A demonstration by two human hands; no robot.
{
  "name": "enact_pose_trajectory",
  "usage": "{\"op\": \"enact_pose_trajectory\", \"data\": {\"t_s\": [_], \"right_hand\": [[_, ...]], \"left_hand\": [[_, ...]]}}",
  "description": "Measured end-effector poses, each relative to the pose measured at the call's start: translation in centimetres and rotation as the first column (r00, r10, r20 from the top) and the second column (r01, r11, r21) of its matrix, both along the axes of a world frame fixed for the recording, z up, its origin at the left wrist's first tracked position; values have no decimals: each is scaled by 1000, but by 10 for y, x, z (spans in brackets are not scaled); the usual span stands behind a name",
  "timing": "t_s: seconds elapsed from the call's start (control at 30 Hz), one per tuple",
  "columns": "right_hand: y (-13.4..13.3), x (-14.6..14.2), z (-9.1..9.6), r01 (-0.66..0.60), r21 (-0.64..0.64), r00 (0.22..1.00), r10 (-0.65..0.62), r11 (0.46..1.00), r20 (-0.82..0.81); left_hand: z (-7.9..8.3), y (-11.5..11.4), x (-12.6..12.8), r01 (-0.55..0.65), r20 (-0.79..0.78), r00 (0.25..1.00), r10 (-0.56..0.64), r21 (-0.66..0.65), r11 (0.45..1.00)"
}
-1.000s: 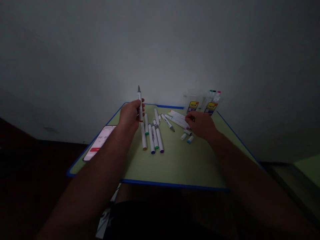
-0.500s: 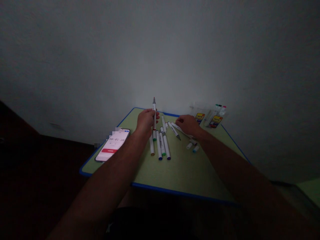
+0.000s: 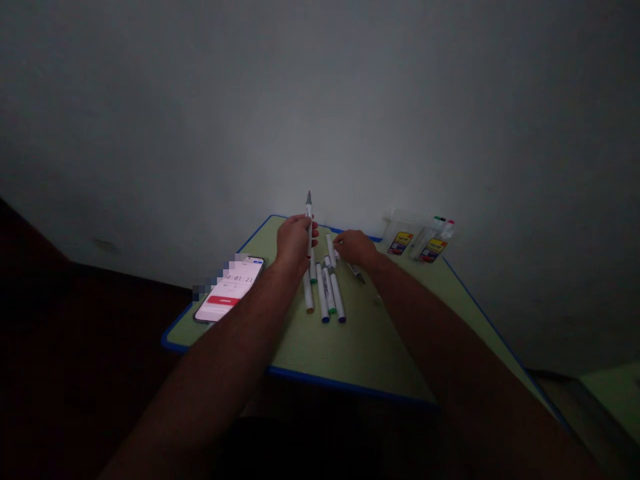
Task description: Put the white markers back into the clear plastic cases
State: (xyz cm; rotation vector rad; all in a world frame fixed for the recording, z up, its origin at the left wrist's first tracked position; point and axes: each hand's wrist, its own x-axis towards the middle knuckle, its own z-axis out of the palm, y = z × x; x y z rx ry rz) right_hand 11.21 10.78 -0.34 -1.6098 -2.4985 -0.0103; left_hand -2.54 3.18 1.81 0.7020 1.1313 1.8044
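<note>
Upright in my left hand is an uncapped marker with a white barrel and a grey tip end pointing up. My right hand is to its right, fingertips pinched together low over the table, beside a white marker. What those fingers hold, if anything, is too small and dark to tell. Several white markers with coloured ends lie loosely side by side below the hands. Another uncapped marker is partly hidden beneath my right hand and wrist.
A phone with a running timer lies at the table's left. Clear plastic marker cases with yellow labels stand at the back right, one holding several markers. The green table has a blue edge, and a grey wall rises behind it.
My right hand has moved left, toward the marker pile and my left hand. It now covers part of the uncapped marker. My left hand keeps its marker upright almost in place.
</note>
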Motion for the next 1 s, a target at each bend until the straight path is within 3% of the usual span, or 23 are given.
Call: {"op": "enact_pose_trajectory", "data": {"t_s": [0.1, 0.23, 0.73, 0.9, 1.0], "right_hand": [[-2, -5, 1, -99, 1, 995, 99, 995, 2], [-4, -8, 2, -187, -109, 976, 198, 976, 93], [-1, 15, 5, -199, -205, 974, 217, 958, 69], [2, 18, 5, -43, -35, 999, 43, 998, 9], [7, 18, 2, 26, -19, 999, -25, 999, 24]], "left_hand": [[0, 0, 0, 0, 2, 1000, 0, 11, 1000], [-2, 1, 0, 6, -10, 1000, -6, 8, 1000], [-3, 1, 0, -6, -33, 999, 5, -8, 1000], [-4, 3, -1, 5, -43, 999, -5, -4, 1000], [-4, 3, 0, 6, -39, 999, -6, -9, 1000]]}}
